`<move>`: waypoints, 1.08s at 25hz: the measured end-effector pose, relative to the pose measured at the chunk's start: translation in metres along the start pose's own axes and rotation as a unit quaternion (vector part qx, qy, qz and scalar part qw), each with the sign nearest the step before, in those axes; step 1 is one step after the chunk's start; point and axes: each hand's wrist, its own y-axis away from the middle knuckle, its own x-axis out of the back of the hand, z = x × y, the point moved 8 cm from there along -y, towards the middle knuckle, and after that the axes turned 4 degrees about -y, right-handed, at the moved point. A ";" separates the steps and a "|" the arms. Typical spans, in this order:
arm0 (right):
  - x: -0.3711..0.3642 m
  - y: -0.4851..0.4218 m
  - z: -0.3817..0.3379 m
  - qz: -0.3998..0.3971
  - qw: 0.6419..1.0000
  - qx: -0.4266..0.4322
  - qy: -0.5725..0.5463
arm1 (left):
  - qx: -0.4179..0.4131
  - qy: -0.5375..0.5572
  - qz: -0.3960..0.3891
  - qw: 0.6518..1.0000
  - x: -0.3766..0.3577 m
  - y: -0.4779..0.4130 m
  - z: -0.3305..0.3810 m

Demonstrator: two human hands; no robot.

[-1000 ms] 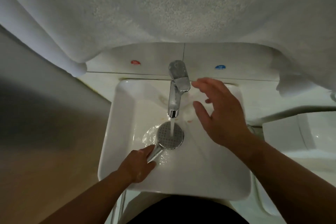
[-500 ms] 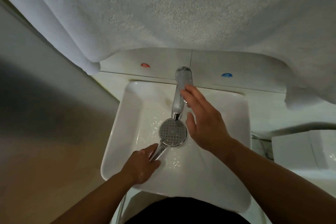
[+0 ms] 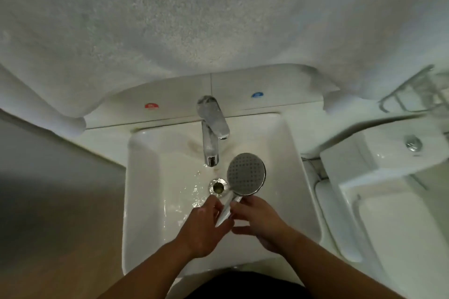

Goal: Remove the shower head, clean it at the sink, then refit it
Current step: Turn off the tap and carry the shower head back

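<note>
The chrome shower head (image 3: 246, 173) is held above the white sink (image 3: 143, 177), its perforated round face turned up towards me, just right of the drain (image 3: 218, 186). My left hand (image 3: 204, 228) grips its handle from the left. My right hand (image 3: 261, 219) holds the same handle from the right, fingers wrapped around it. The chrome tap (image 3: 211, 138) stands behind the shower head with no water running from its spout. The basin floor is wet.
A large white towel (image 3: 194, 19) hangs overhead and hides the wall above the sink. Red (image 3: 151, 105) and blue (image 3: 257, 94) dots mark the ledge behind. A toilet cistern (image 3: 379, 153) stands to the right, a wire rack (image 3: 413, 94) above it.
The water has stopped flowing. My right hand left the tap lever and came down onto the shower head's handle. The shower head moved out from under the spout to the right.
</note>
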 end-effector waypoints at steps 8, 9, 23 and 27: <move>0.023 0.066 -0.073 0.265 0.925 0.272 0.000 | -0.242 -0.040 0.047 0.968 0.019 -0.011 0.095; 0.023 0.069 -0.074 0.283 0.917 0.282 -0.007 | -0.253 -0.053 0.058 0.964 0.020 -0.007 0.099; 0.019 0.091 -0.062 0.278 0.893 0.353 -0.044 | -0.277 -0.110 0.006 0.955 0.015 0.010 0.110; 0.018 0.098 -0.076 0.273 0.888 0.370 0.000 | -0.280 -0.076 0.020 0.957 0.018 0.010 0.119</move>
